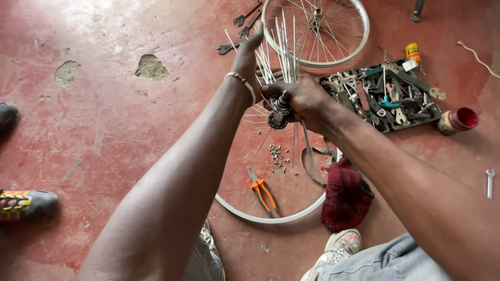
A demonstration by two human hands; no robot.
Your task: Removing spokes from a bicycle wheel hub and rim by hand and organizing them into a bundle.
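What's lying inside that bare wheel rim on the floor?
Inside the bare rim: orange-handled pliers, a scatter of small spoke nipples and a dark strap. The forearms cover the rim's upper part, and a red cloth hides its right edge.

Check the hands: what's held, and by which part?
Right hand grips a wheel hub around its body, spokes fanning upward from it. Left hand gathers the bundle of spokes partway up their length.
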